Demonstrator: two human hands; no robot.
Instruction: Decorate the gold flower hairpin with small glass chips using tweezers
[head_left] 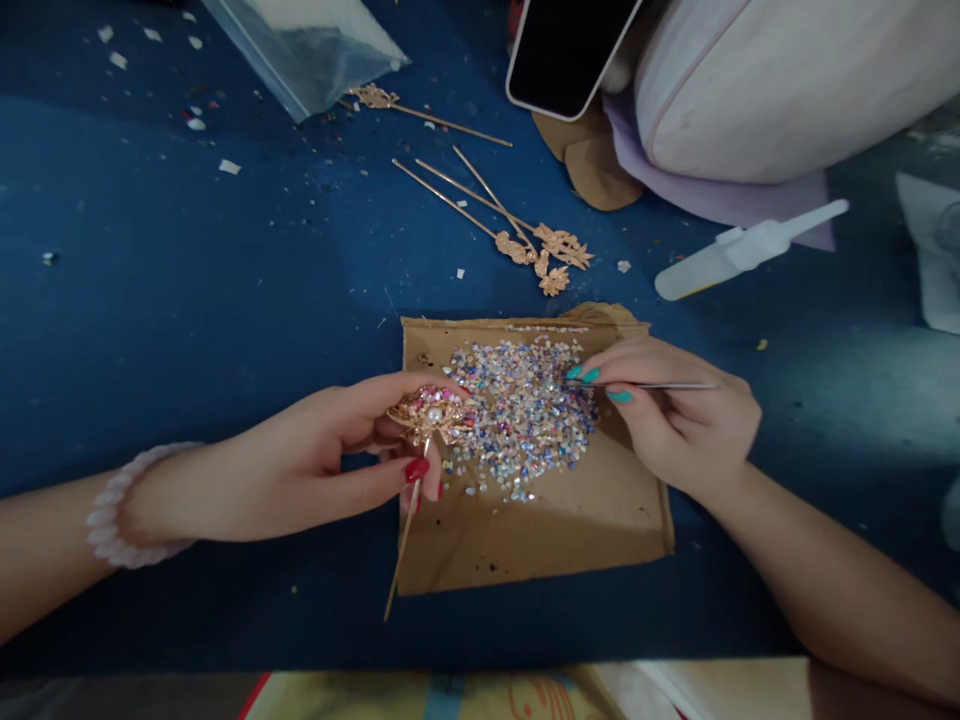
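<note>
My left hand (352, 450) is closed around a gold hairpin (435, 415), its ornate head set with pink stones and a white pearl. The hairpin's thin stem slants down past the cardboard's near left edge. Between the fingertips of my right hand (667, 405) is a thin metal tool (675, 386), perhaps tweezers, its tip over the rhinestones. The many small rhinestones (525, 420), mostly clear, blue and pink, lie in a pile on a piece of cardboard (540, 545). The hairpin's head is at the left side of this pile.
Beyond the cardboard lie several bare gold hairpins (555, 245). A plastic bag (300, 50) is at the back left. At the back right are a phone (574, 50), a white rounded object (795, 90) and a translucent applicator bottle (742, 250). Scraps dot the blue table (187, 330).
</note>
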